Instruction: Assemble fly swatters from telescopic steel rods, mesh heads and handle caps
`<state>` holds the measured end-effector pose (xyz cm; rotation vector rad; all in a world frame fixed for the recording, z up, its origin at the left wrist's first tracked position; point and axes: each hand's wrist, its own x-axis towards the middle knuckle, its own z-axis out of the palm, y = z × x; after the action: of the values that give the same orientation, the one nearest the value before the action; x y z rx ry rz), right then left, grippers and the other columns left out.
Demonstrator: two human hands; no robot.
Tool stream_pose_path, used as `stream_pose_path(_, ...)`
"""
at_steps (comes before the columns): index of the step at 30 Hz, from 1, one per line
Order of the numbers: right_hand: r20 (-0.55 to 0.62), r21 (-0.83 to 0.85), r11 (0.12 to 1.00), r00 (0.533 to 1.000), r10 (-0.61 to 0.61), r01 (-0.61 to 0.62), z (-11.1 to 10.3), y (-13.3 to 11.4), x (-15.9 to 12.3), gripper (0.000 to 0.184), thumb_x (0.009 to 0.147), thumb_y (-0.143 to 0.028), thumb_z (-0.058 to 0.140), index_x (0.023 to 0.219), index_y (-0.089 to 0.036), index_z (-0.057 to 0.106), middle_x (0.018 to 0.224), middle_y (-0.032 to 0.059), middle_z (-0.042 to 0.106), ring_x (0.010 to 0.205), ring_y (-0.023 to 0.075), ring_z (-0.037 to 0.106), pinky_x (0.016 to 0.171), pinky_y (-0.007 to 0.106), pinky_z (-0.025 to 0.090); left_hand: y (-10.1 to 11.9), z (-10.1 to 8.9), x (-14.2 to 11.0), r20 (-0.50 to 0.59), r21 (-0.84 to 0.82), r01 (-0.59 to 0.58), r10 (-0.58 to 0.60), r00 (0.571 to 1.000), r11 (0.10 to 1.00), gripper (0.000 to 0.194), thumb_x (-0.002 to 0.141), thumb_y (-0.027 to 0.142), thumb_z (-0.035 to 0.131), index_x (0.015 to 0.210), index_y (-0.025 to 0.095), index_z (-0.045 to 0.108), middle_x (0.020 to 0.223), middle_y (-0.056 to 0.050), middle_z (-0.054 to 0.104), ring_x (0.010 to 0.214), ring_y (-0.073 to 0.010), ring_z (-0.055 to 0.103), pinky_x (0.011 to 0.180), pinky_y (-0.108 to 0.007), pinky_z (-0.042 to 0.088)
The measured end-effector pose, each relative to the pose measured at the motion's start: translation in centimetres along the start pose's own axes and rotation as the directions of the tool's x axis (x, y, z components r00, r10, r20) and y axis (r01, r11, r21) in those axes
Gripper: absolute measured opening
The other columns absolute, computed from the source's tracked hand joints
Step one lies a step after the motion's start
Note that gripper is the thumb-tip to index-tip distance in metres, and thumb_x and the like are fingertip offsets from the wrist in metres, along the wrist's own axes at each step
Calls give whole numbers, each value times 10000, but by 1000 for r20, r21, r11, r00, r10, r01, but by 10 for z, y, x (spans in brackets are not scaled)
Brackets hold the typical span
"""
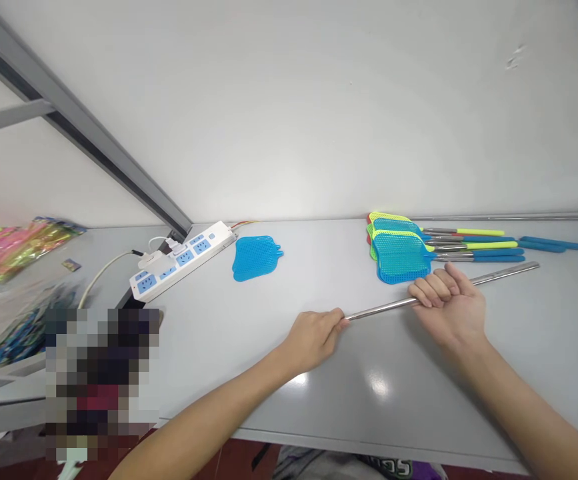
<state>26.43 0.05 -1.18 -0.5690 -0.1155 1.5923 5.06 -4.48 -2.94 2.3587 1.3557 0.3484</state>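
Note:
A thin silver metal rod [503,273] lies slanted just above the grey table [249,387]. My left hand [313,339] pinches its near, thinner end. My right hand [449,303] is wrapped around the rod's middle, palm up. Just beyond my right hand lies a stack of finished fly swatters [401,250] with blue, green and yellow mesh heads and coloured handles pointing right. A loose blue swatter head [256,258] rests alone to the left of centre.
A white and blue power strip [181,259] with plugged-in cables sits at the back left. Bags of colourful parts [13,247] lie on the far left. A white wall rises behind the table, with a grey metal beam [83,133].

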Motion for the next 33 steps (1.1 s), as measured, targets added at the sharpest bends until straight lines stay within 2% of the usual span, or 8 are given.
stream_pose_path(11, -32, 18, 1000, 999, 3, -3, -1, -8, 4, 381, 735, -174, 444, 518, -180, 131, 448, -58, 60, 381, 87, 112, 351, 216, 210, 3, -8, 3, 33, -112, 41, -37, 999, 993, 309, 878, 371, 195, 770, 200, 428, 619, 37, 495, 532, -95, 446, 516, -209, 309)
stream_pose_path(17, -46, 44, 999, 999, -11, 13, -5, -11, 8, 374, 733, -167, 435, 515, -181, 131, 450, -61, 59, 374, 82, 117, 349, 211, 221, 3, -9, 3, 39, -118, 83, -79, 996, 989, 316, 881, 347, 185, 734, 202, 424, 553, 47, 434, 485, -93, 407, 487, -211, 299)
stream_pose_path(26, -96, 22, 999, 995, -24, 26, -7, -7, 9, 362, 748, -180, 399, 505, -180, 132, 437, -64, 65, 360, 80, 129, 337, 206, 232, 3, -9, 3, -4, -110, 67, -68, 998, 992, 333, 882, 327, 196, 635, 187, 369, 543, 45, 391, 498, -88, 392, 498, -208, 299)
stream_pose_path(33, -118, 8, 1000, 993, 30, -29, -4, -6, 11, 378, 741, -173, 425, 510, -181, 125, 437, -67, 71, 356, 77, 136, 335, 209, 233, 3, -8, 2, 18, -46, -8, 9, 1000, 999, 334, 883, 288, 200, 618, 180, 374, 566, 36, 423, 535, -88, 416, 524, -205, 308)
